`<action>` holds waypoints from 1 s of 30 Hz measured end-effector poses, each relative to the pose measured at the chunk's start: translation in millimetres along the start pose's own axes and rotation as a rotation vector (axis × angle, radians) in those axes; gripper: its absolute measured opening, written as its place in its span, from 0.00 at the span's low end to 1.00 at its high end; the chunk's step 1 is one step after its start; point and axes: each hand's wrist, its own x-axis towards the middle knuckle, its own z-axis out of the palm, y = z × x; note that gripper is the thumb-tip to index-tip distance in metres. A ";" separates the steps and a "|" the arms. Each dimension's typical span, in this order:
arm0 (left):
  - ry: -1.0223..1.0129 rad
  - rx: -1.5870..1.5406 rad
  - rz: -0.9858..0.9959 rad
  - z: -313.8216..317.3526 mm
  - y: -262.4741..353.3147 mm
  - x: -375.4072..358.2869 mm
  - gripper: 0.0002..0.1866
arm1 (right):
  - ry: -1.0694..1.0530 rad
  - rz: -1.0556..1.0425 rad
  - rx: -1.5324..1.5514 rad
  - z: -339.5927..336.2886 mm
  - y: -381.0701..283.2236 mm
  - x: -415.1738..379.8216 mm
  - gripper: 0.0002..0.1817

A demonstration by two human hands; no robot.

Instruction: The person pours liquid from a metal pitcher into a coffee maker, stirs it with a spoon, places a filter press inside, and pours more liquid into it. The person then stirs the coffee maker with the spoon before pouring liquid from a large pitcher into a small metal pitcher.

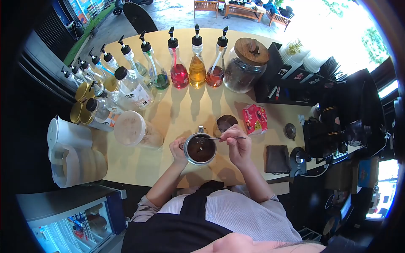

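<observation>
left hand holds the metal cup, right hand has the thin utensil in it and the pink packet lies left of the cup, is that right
Not quite: the pink packet lies to the right of the metal cup, as the head view shows. The rest stands: the left hand holds the cup and the right hand has the thin utensil in it.

Both arms reach forward from the body, elbows bent and held out to either side, with the forearms angling inward and bare below short, loose sleeves. The left hand [179, 151] is curled, its fingers closed in a grip, with the forearm slanting up toward it. The right hand [236, 145] is raised nearly level with the other, thumb and fingers pinched together, the remaining fingers folded in, the wrist slightly bent.
</observation>
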 end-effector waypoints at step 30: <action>0.082 -0.103 -0.036 5.4 -2.1 -1.0 0.27 | 0.020 -0.007 -0.029 1.8 -7.0 -9.3 0.05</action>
